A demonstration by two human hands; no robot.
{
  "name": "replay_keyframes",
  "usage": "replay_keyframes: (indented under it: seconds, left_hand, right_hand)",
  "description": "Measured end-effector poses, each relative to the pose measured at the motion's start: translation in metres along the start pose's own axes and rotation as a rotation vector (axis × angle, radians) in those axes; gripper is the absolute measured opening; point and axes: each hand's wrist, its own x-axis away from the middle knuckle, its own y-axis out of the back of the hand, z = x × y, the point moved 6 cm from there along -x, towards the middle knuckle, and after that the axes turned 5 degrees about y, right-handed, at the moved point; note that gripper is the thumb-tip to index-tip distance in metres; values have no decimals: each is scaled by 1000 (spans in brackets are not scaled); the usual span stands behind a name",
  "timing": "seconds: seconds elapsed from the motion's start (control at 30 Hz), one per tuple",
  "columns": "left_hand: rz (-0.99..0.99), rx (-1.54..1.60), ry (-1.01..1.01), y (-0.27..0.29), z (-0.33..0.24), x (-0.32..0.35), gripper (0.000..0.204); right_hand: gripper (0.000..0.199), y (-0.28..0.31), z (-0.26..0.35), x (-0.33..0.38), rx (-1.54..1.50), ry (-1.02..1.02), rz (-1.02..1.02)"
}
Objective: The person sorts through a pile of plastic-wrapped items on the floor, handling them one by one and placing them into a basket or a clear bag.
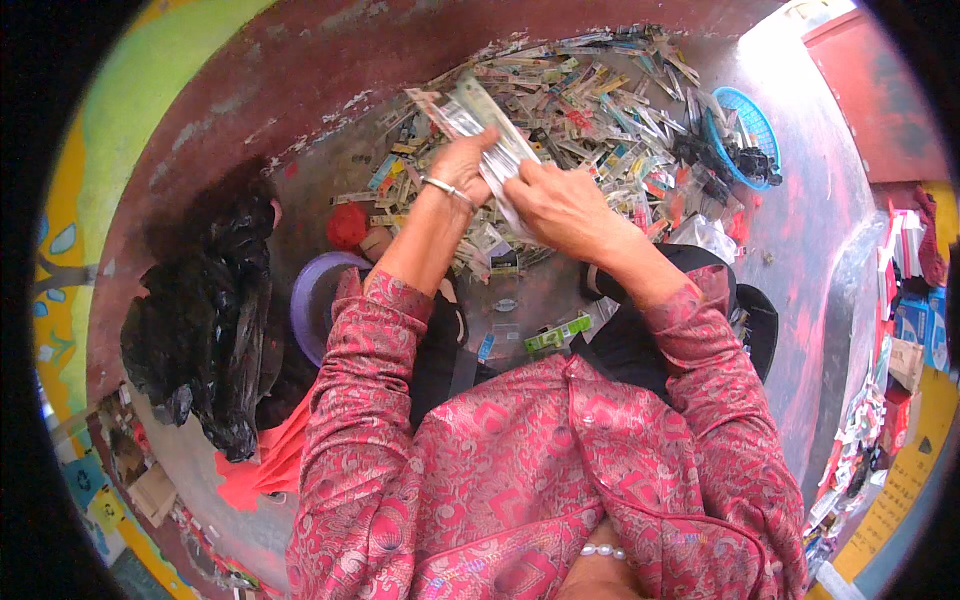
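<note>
A bundle of long, flat, clear plastic packets [490, 108] is held up between my hands, slanting from upper left to lower right. My left hand [466, 165], with a bangle at the wrist, is closed round its left side, thumb across the front. The fingers of my right hand [562, 206] are bent against the lower right part of the bundle, pinching its edge. What the packets contain is too blurred to tell. Behind and below the hands spreads a big heap of similar thin packets [575, 110] on the floor.
A blue plastic basket [752, 118] with packets and black plastic lies tilted at the heap's right. To my left are a purple round rim [305, 300], a red ball-like thing [347, 226] and black plastic bags [190, 330]. A green packet [560, 333] lies between my legs.
</note>
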Motion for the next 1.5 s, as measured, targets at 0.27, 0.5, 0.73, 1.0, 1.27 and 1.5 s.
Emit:
replay_keyframes:
  seconds: [0.27, 0.5, 0.73, 1.0, 1.27, 1.5]
  left_hand:
    - [-5, -33, -114, -16, -20, 20, 21]
    - [106, -298, -14, -31, -4, 26, 19]
    - [402, -157, 73, -48, 0, 37, 32]
    - [572, -105, 127, -58, 3, 49, 41]
    - [706, -33, 97, -77, 17, 66, 52]
    - [518, -142, 16, -62, 13, 52, 49]
  right_hand:
    - [39, 64, -97, 35, -188, -587, -109]
    - [56, 15, -47, 1, -185, -547, 144]
    - [40, 10, -67, 7, -667, -515, 179]
    - [25, 12, -68, 17, -1215, -554, 202]
    - [20, 2, -44, 9, -1825, -577, 134]
    - [21, -16, -42, 13, -1817, -773, 172]
